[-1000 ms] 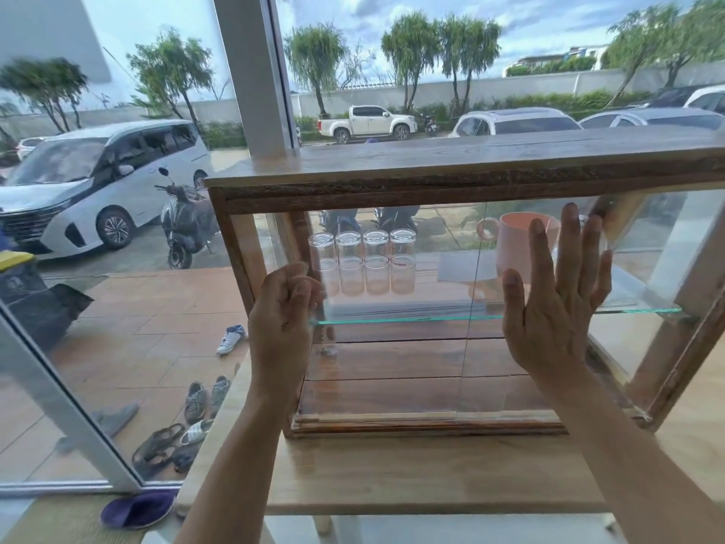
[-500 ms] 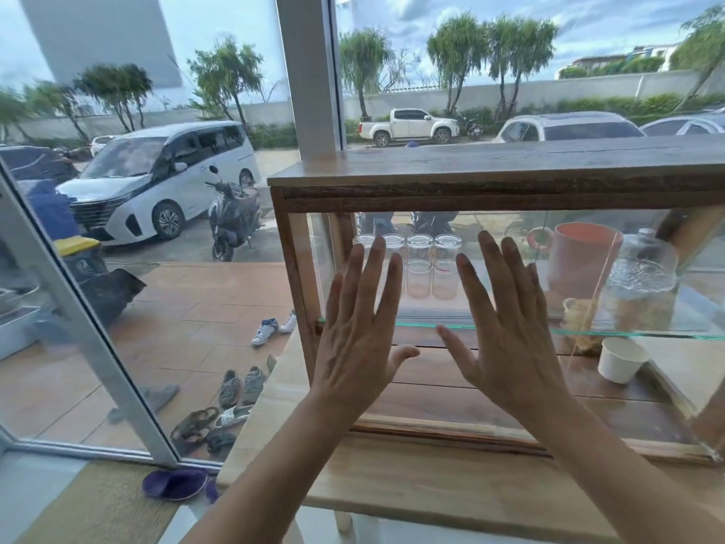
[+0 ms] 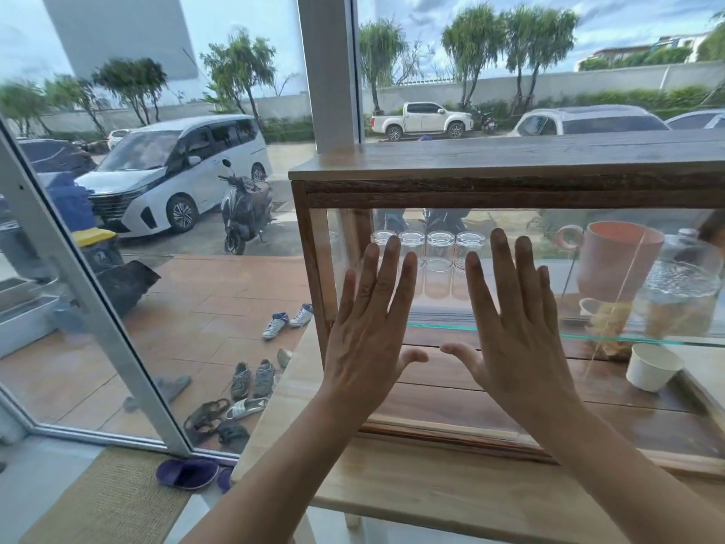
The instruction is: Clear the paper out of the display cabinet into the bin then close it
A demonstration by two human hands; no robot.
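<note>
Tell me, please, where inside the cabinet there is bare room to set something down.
The bottom wooden floor is bare from the left frame post to the white paper cup. The glass shelf is crowded: four glasses, pink mug, glass jar.

Left hand (image 3: 367,347) uncurled, now flat beside right hand (image 3: 514,347); glass door (image 3: 431,386) slid left.

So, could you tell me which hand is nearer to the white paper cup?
Right. The right hand lies flat on the glass just left of the white paper cup; the left hand is farther left.
</note>
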